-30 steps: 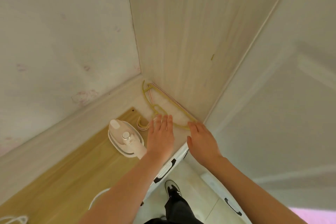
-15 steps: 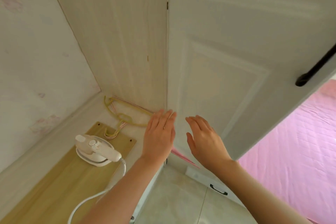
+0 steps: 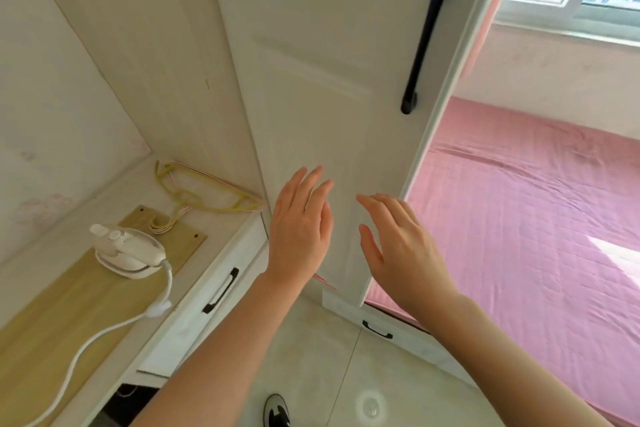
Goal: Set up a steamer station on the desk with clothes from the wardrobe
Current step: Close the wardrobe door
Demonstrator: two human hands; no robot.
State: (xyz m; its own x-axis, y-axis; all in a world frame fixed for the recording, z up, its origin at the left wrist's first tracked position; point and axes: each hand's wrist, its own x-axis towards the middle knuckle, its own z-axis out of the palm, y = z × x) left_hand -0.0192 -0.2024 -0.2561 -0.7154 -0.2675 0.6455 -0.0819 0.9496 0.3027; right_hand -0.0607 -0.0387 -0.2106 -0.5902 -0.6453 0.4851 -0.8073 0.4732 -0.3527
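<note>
status: partly set up. the small white handheld garment steamer (image 3: 126, 251) with its white cord (image 3: 104, 329) stands on the light wooden desk top (image 3: 52, 315). the thin yellow and pink plastic hangers (image 3: 204, 196) lie flat at the back corner of the desk, against the wardrobe side. no clothes are visible on the desk, and the tall white panelled wardrobe door (image 3: 329, 80) with the long black handle (image 3: 427, 38) appears shut. judged remaining: open the door, fetch clothes, lay them out.

hands: the left hand (image 3: 299, 232) and the right hand (image 3: 401, 250) are raised in front of the lower door panel, fingers extended and loosely spread, holding nothing. contact with the panel cannot be confirmed. the handle lies well above the right hand; steamer and hangers lie left of the left hand, apart from it.
</note>
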